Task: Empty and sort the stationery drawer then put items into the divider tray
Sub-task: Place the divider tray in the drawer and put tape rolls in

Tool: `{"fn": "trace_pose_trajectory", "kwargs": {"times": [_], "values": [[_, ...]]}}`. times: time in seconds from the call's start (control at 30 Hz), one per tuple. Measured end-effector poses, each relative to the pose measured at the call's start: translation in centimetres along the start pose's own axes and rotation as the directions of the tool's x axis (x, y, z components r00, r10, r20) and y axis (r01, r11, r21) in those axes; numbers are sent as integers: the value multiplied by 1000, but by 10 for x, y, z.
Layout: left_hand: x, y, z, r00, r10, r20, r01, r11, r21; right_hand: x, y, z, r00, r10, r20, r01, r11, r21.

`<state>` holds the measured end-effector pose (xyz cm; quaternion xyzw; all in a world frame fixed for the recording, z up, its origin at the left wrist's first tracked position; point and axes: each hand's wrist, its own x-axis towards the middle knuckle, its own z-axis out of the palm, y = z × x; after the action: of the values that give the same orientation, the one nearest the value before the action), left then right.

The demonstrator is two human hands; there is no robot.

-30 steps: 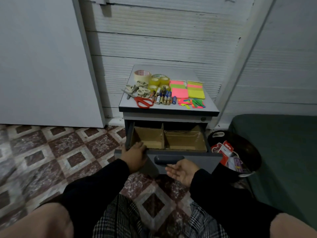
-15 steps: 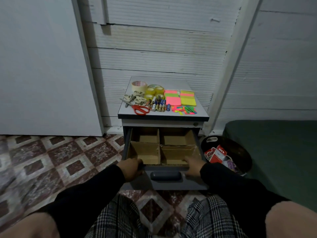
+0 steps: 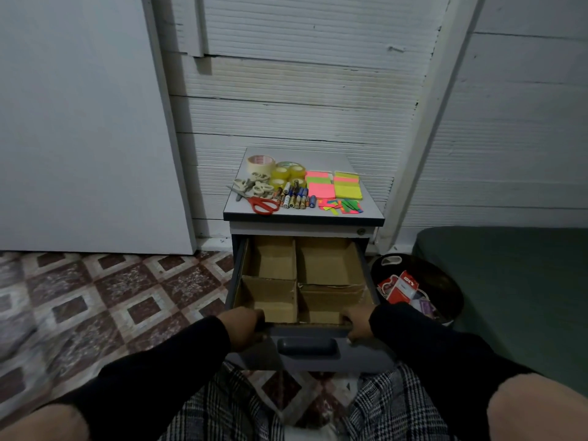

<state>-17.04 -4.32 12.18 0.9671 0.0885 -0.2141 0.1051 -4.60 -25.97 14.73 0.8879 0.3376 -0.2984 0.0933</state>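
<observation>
The grey drawer (image 3: 305, 361) of a small cabinet stands pulled out, and a cardboard divider tray (image 3: 297, 275) fills it with several bare compartments. My left hand (image 3: 243, 326) grips the drawer's front edge at the left corner. At the right corner my right hand (image 3: 358, 323) grips the same edge. Sorted on the cabinet top (image 3: 370, 205) lie tape rolls (image 3: 281, 170), red scissors (image 3: 262, 205), white clips (image 3: 257, 186), batteries and pens (image 3: 296, 198), neon sticky notes (image 3: 334, 186) and small coloured flags (image 3: 342, 206).
A black bin (image 3: 442, 281) with red-and-white packaging stands on the floor right of the drawer. A dark green cushion (image 3: 509, 297) lies further right. White panelled wall rises behind the cabinet, patterned tiles (image 3: 111, 297) spread to the left, and my knees frame the bottom.
The drawer has slid further out, showing the rear compartments. My right hand rose from below the handle to the front edge, and my left hand shifted from the side to the left corner.
</observation>
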Motion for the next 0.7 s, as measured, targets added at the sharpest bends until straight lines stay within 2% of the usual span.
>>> {"fn": "trace_pose_trajectory", "kwargs": {"times": [0.23,0.7], "values": [[-5,1,1,1000,-11,-3,11,1000,3,-3,-5,7,1000,8,-12,-9,999,-39],[-14,7,0,998,9,64,-10,1000,11,-10,-7,4,997,7,75,4,988,-153]]}}
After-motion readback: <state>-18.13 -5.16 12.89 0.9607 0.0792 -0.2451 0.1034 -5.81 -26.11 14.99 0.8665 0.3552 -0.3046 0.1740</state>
